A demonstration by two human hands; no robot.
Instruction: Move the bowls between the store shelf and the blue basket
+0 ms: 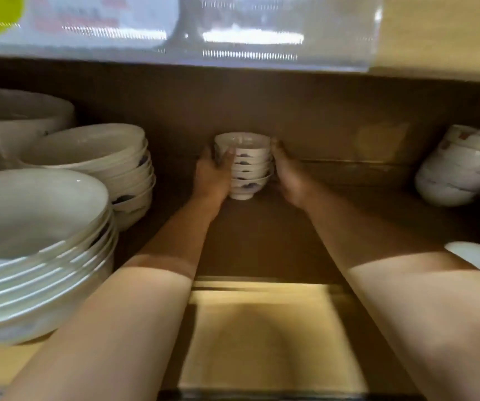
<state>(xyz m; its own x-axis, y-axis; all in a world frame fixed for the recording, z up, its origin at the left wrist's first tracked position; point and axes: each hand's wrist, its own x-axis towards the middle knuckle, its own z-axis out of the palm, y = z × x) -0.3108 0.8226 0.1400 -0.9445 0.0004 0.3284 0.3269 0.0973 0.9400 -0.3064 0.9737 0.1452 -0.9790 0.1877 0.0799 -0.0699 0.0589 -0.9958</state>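
From the head view, a stack of small bowls (244, 166) stood deep on the wooden shelf (262, 244), near the back wall, about midway between the crockery on either side. The bowls were glossy white ceramic with dark blue marks on their sides, round and footed, nested one inside another. Through the blur I could not tell whether the lowest foot rested on the board or hung just above it.

Both bare arms reached straight in, side by side. The left hand (211, 176) clasped the stack's left side, thumb laid across the front of the bowls. The right hand (288, 175) was pressed to the right side, its fingers curling behind. The two hands clamped the stack between them.

To the left sat a pile of wide, shallow white plates (39, 256), smooth and thin-rimmed, at the front. Behind it were a stack of medium white bowls (102, 160) and one large white bowl (15, 120). On the right lay rounded patterned bowls (461, 169), tilted. A shiny plastic label strip (175, 30) ran along the shelf above.
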